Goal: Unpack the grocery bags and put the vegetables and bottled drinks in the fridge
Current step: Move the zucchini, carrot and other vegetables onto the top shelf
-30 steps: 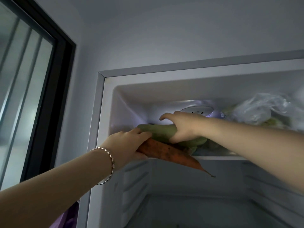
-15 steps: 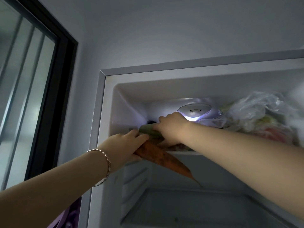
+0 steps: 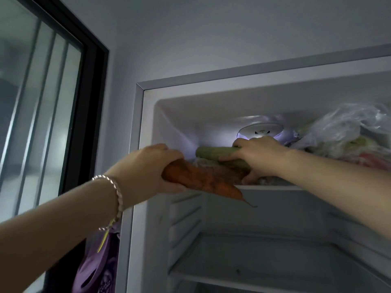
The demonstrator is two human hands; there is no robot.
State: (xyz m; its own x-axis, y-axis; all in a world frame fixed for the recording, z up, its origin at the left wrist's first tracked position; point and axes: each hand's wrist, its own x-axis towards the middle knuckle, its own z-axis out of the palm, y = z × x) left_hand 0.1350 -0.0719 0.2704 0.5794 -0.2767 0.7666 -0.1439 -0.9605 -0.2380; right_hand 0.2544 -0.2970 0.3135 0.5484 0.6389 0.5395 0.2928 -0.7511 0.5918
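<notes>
At the fridge's top shelf (image 3: pixel 273 187), the left hand (image 3: pixel 148 168) grips a rough, tapered orange carrot (image 3: pixel 203 178) overhanging its edge; the right hand (image 3: pixel 258 157) clasps a smooth green cylindrical vegetable (image 3: pixel 213 152) beside a crinkled plastic bag (image 3: pixel 338 132).

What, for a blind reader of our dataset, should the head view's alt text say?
Two bare hands hold vegetables at the top white shelf of an open fridge: the left hand grips a dusty orange carrot whose tip overhangs the shelf edge, the right hand grips a long green vegetable above it. To the right lie crumpled clear plastic bags.
</notes>
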